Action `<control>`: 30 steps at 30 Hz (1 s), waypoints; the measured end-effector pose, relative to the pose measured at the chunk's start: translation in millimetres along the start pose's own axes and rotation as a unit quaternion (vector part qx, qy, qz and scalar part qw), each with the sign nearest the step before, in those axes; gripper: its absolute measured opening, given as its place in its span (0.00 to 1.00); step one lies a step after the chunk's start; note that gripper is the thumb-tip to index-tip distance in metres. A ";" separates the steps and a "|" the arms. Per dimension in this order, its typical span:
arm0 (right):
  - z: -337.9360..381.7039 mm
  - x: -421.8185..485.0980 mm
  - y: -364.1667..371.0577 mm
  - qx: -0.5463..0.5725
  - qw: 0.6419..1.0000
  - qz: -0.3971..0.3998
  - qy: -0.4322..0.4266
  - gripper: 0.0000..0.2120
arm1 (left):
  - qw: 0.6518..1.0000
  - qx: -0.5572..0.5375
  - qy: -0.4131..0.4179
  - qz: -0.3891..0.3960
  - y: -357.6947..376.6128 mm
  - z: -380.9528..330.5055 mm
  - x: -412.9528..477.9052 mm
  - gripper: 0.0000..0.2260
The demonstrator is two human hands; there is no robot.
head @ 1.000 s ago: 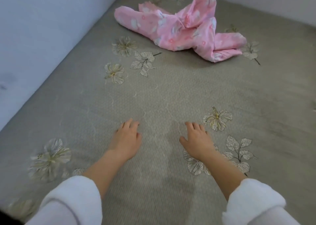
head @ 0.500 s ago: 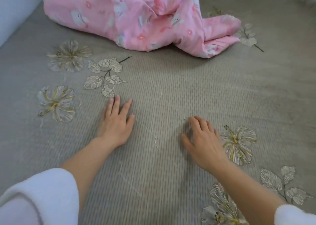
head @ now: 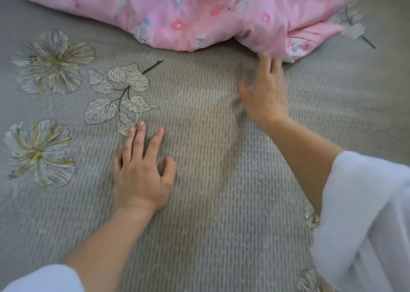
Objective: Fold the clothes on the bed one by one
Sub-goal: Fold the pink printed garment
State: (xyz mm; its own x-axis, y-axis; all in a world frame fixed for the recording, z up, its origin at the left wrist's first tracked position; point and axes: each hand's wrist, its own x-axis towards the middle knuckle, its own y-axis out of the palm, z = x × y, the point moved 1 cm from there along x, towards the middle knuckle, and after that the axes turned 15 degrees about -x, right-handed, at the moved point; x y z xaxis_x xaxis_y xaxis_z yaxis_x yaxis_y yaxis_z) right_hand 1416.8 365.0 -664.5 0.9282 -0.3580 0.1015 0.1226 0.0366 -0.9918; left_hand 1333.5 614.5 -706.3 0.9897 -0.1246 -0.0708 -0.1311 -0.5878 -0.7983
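A crumpled pink garment with a small flower and animal print lies across the top of the view on the grey bed cover. My right hand stretches forward, blurred, fingers apart, its fingertips touching the garment's lower right edge with nothing gripped. My left hand rests flat on the cover, palm down, fingers spread, well short of the garment. Both arms wear white sleeves pushed up.
The bed cover is grey with a woven stripe and printed flowers and leaves at the left. More printed leaves show at the right, beside the garment.
The view has closed in on the pink garment. My right hand has reached forward from the bed cover to the garment's edge. My left hand stays flat on the cover.
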 end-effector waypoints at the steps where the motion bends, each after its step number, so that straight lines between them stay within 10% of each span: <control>1: 4.3 13.5 -1.8 -0.018 0.999 -0.029 0.011 0.32 | 1.000 0.004 -0.001 0.002 0.4 -0.1 0.8 0.28; 10: 31.6 80.0 6.9 -0.129 0.991 -0.025 0.021 0.21 | 1.000 0.027 -0.002 0.012 0.6 2.1 1.7 0.28; 23: 4.3 -81.9 23.2 -0.008 0.994 0.021 -0.106 0.11 | 1.000 -0.016 0.002 -0.013 0.0 -1.6 -1.0 0.32; 30: -33.4 -218.1 2.3 -0.010 0.989 0.065 -0.130 0.11 | 0.968 0.055 0.242 -0.042 10.7 5.4 -38.9 0.25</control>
State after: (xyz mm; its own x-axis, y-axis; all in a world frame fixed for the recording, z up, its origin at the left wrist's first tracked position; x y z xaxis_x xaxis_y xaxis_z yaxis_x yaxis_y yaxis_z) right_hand 1202.9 412.0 -691.4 0.9950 -0.0993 -0.0126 -0.0080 0.0461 -0.9989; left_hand 1294.0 617.4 -715.3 0.8501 -0.4549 0.2652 -0.0174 -0.5276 -0.8493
